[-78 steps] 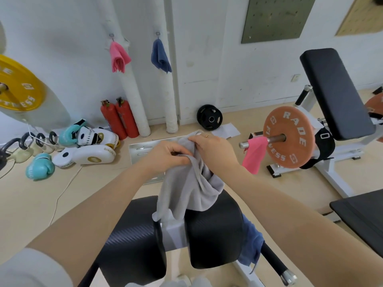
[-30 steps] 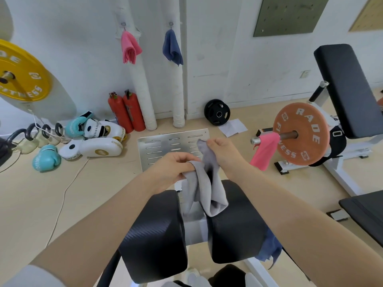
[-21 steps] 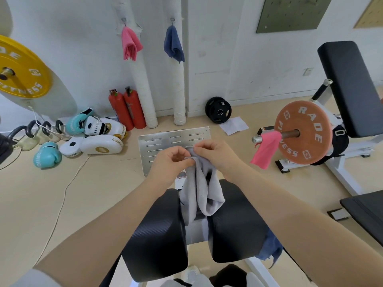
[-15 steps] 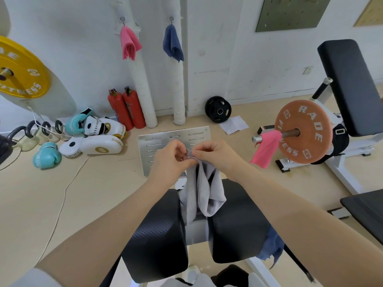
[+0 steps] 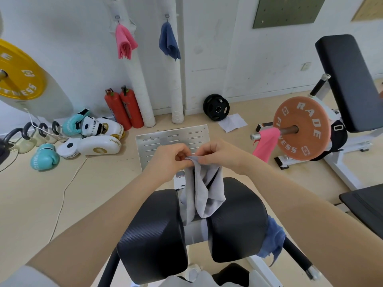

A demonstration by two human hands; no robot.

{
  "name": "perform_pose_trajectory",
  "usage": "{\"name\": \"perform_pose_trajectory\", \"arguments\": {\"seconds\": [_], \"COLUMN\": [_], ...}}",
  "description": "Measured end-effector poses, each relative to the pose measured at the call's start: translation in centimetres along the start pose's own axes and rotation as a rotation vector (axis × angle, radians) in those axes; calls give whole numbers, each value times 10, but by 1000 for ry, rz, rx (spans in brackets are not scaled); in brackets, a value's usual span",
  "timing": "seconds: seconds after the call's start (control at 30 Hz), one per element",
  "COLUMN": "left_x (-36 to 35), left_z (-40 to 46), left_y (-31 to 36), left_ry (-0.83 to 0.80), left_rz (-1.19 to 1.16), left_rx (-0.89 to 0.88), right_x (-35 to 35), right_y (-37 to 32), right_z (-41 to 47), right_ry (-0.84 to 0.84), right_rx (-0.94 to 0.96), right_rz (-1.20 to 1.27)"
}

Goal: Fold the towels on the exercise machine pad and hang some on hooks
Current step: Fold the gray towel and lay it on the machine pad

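A grey towel (image 5: 202,189) hangs in loose folds above the gap between the two black pads (image 5: 157,230) of the exercise machine. My left hand (image 5: 170,159) and my right hand (image 5: 217,153) pinch its top edge close together, fingertips almost touching. A blue towel (image 5: 272,239) is bunched on the bar to the right of the right pad. On the wall, a pink towel (image 5: 124,41) and a dark blue towel (image 5: 169,43) each hang from a hook. Another pink towel (image 5: 266,142) drapes over the barbell end.
An orange weight plate (image 5: 302,128) and a black bench (image 5: 350,79) stand at the right. Boxing gloves and pads (image 5: 89,139), two red extinguishers (image 5: 124,108), a yellow plate (image 5: 16,73) and a slotted metal footplate (image 5: 172,137) lie ahead and left.
My hands came together at the towel's top edge and lifted it slightly; the grey towel now hangs narrower and gathered instead of spread over the pads.
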State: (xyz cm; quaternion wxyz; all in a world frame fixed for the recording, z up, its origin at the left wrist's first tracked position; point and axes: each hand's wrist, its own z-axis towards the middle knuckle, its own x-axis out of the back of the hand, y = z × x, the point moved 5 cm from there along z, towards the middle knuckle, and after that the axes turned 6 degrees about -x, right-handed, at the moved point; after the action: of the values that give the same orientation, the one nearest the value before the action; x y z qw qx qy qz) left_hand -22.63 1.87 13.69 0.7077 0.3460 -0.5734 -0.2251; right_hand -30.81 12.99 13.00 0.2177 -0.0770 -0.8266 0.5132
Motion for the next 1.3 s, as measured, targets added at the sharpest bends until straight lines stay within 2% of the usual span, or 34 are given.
{"name": "perform_pose_trajectory", "arguments": {"seconds": [0.13, 0.27, 0.5, 0.57, 0.63, 0.7, 0.77, 0.83, 0.9, 0.97, 1.0, 1.03, 1.13, 1.2, 1.3], "left_x": [8, 12, 31, 35, 33, 27, 20, 15, 8, -1, -5, -10, -26, -36, -49], "left_z": [6, 4, -11, -18, -24, -29, -32, -35, -36, -39, -40, -42, -50, -59, -69], "left_y": [-8, -33, -77, -92, -101, -105, -103, -99, -91, -81, -76, -72, -57, -46, -26], "left_ry": [65, 170, 673, 776, 803, 800, 797, 790, 769, 760, 761, 759, 729, 742, 722], "left_rz": [-12, -275, -656, -699, -686, -683, -681, -659, -624, -624, -636, -650, -665, -658, -561], "left_rx": [-8, 165, 417, 474, 501, 525, 525, 518, 505, 491, 488, 485, 480, 493, 469], "right_x": [4, 10, 18, 19, 24, 30, 36, 47, 64, 73, 76, 78, 79, 78, 84], "right_y": [11, 31, 79, 86, 87, 88, 93, 95, 93, 91, 96, 102, 129, 140, 143], "right_z": [2, 4, 2, 0, -1, -1, 0, -6, -18, -29, -34, -39, -55, -65, -82], "right_ry": [-52, -64, -180, -206, -177, -81, 107, 383, 672, 795, 810, 813, 792, 774, 816], "right_rx": [-3, -32, -216, -243, -195, -165, -214, -273, -261, -204, -218, -258, -424, -452, -383], "right_rz": [73, 95, 84, 286, 617, 773, 678, 363, -62, -323, -297, -170, 392, 734, 857]}}
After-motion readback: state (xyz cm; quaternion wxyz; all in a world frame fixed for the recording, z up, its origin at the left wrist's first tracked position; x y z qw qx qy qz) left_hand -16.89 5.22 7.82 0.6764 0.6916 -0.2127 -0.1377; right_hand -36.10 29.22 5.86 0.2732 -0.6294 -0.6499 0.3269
